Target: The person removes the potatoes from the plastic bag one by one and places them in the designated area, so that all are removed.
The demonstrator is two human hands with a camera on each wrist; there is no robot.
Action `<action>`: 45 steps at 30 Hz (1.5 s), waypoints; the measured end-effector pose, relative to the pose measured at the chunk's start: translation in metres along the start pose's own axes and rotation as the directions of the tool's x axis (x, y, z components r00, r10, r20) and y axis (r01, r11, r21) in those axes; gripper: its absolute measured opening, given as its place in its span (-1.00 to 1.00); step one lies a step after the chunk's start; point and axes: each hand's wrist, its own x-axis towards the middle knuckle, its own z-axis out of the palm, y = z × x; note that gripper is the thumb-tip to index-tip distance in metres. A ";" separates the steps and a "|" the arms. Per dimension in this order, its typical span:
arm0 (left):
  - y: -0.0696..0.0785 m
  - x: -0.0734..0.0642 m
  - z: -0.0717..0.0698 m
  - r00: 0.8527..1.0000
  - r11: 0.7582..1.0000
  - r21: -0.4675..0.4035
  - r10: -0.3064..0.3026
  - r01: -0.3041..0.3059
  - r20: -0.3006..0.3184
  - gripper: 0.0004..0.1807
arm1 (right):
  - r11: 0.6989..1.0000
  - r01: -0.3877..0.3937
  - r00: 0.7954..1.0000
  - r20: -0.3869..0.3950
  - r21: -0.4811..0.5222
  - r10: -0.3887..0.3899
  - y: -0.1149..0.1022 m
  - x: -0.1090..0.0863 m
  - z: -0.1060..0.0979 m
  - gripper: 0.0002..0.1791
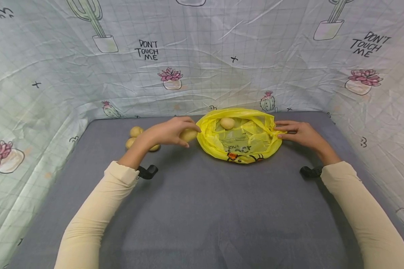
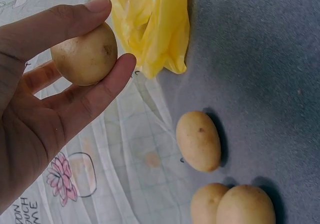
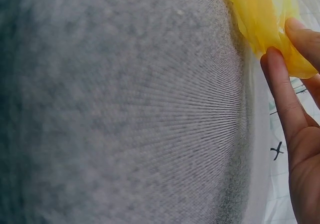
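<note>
My left hand point(image 1: 171, 130) pinches a potato point(image 2: 85, 54) between thumb and fingers, just left of a yellow plastic bag point(image 1: 205, 144). The bag lies on the table with its mouth spread wide and printing on its inside and front. One potato point(image 1: 227, 123) rests inside, toward the back. At the bag's right edge, my right hand point(image 1: 301, 133) pinches the rim; the right wrist view shows its fingers point(image 3: 280, 78) against the yellow plastic. Several more potatoes, one of them a smooth oval potato point(image 2: 198, 141), lie on the table by my left wrist, partly hidden by it in the head view.
The grey table point(image 1: 222, 209) is backed and flanked by a pale cloth curtain point(image 1: 202, 74) printed with cacti and lettering. A black wrist mount point(image 1: 148, 172) sticks out from my left wrist, and a similar black mount point(image 1: 310, 172) from my right.
</note>
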 end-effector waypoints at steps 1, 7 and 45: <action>-0.001 -0.001 0.000 1.000 1.000 0.000 -0.001 0.001 0.001 -0.36 | 1.000 0.004 1.000 -0.005 0.001 -0.004 0.000 0.000 0.000 -0.63; -0.005 -0.006 0.000 1.000 1.000 -0.004 -0.012 0.012 0.008 -0.38 | 1.000 0.026 0.999 -0.022 0.008 -0.026 0.002 0.000 0.002 -0.65; -0.037 -0.019 0.004 0.993 1.000 0.028 -0.014 0.010 0.120 -0.41 | 0.999 0.030 1.000 0.002 0.020 -0.030 0.006 -0.001 0.002 -0.64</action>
